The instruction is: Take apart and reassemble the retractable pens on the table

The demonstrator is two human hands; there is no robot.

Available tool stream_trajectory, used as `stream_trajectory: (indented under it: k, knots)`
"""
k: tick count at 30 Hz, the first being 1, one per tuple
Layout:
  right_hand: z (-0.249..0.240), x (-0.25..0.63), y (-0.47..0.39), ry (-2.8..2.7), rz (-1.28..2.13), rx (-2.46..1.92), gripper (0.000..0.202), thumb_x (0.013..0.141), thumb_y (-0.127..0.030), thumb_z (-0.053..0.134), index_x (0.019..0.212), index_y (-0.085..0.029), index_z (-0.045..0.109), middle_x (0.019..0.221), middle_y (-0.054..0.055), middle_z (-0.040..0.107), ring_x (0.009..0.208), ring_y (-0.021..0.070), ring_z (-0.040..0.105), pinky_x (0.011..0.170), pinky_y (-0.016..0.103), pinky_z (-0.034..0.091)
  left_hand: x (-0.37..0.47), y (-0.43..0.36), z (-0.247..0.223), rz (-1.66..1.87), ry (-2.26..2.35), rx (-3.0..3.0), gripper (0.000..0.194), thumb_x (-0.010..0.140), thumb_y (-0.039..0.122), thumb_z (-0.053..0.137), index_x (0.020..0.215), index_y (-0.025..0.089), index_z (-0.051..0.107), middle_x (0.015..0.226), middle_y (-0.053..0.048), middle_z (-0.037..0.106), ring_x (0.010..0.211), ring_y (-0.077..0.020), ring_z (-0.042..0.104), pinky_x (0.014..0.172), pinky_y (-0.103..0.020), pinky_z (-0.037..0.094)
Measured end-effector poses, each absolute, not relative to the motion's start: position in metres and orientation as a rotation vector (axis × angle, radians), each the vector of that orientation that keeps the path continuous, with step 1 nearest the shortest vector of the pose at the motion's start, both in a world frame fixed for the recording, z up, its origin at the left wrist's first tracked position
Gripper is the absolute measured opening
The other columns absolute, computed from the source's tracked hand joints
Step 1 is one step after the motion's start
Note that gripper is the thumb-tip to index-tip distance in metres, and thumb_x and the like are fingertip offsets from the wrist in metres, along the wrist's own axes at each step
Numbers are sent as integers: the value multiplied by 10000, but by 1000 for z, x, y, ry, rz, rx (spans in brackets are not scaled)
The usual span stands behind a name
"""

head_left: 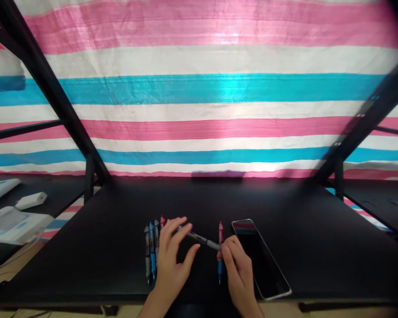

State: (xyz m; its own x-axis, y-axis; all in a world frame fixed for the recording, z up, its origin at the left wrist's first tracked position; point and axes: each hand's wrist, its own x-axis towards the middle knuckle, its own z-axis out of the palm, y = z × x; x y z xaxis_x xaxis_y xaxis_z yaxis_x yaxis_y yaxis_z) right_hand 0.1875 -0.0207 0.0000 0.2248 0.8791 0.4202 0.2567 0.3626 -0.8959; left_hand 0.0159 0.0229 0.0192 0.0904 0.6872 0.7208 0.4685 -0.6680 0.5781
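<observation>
L of black rectangular phone (pixel 268 265), R hand (pixel 238 264) pinches grey-black plastic pen (pixel 200 239) by end, prob. for steadiness; L hand (pixel 172 261) spread, contact unclear.

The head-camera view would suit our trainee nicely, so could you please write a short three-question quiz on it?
1. Fill in: the pens beside the left hand lie on a ___ tabletop.
2. Which hand holds the grey end of the slanting pen: A, left; B, right?
3. True or false: the phone lies between the two hands.

Key:
1. Black.
2. B, the right hand.
3. False; the phone lies to the right of both hands.
</observation>
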Motion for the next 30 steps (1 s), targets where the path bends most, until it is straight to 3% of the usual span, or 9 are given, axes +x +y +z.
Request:
stream_trajectory:
  k: [2, 4, 8, 11, 16, 22, 25, 30]
  knots:
    - [-1, 188, -22, -1291, 626, -1147, 423, 1074, -328, 412, 690, -211, 545, 717, -5, 487, 647, 159, 497, 592, 281, 377, 14, 19, 15, 1666, 1167, 1722, 555, 894, 246, 691, 1405, 348, 499, 1462, -101, 520, 1323, -290, 522, 1081, -506, 449]
    - [-1, 188, -22, -1300, 645, -1140, 430, 1075, -333, 409, 683, -210, 536, 717, -5, 479, 644, 156, 491, 587, 277, 372, 12, 15, 15, 1617, 1090, 1358, 538, 893, 311, 700, 1396, 334, 511, 1481, -113, 525, 1282, -285, 579, 1010, -446, 523]
    - [0, 188, -23, -1352, 667, -1155, 433, 1077, -313, 402, 676, -207, 530, 712, -4, 485, 634, 151, 498, 587, 270, 375, 7, 12, 24, 1403, 1026, 925, 361, 771, 397, 818, 1058, 200, 723, 1034, -117, 785, 967, -263, 744, 897, -378, 586]
    - [-1, 188, -22, -1405, 636, -1167, 420, 1070, -301, 409, 683, -207, 543, 701, -2, 513, 629, 150, 524, 592, 262, 387, 6, 11, 33, 1391, 1051, 768, 356, 657, 385, 896, 900, 166, 755, 868, -103, 806, 899, -256, 761, 862, -335, 596]
    - [-5, 191, -21, -1469, 579, -1162, 291, 1034, -264, 479, 796, -208, 637, 690, -4, 616, 632, 149, 599, 612, 237, 429, 8, 7, 38, 1448, 1088, 710, 362, 586, 370, 935, 826, 152, 776, 816, -101, 811, 829, -223, 772, 793, -253, 599]
    - [-1, 192, -21, -1480, 461, -1130, 235, 985, -201, 549, 794, -206, 686, 648, -5, 630, 568, 143, 619, 547, 215, 459, 11, 4, 35, 1495, 1089, 633, 372, 526, 373, 960, 777, 160, 785, 743, -84, 802, 770, -209, 772, 732, -225, 606]
    - [-3, 190, -22, -1481, 320, -1069, 180, 943, -126, 591, 905, -215, 743, 694, 7, 678, 593, 149, 666, 568, 206, 507, 10, 3, 35, 1493, 1099, 623, 377, 520, 370, 962, 771, 150, 788, 743, -93, 801, 729, -199, 765, 707, -221, 606]
    - [-8, 189, -23, -1472, 176, -1014, 274, 894, -64, 646, 1038, -253, 781, 822, 27, 776, 701, 174, 742, 669, 210, 568, 5, -1, 32, 1534, 1134, 625, 374, 556, 388, 950, 794, 149, 789, 740, -90, 798, 700, -181, 756, 686, -205, 599]
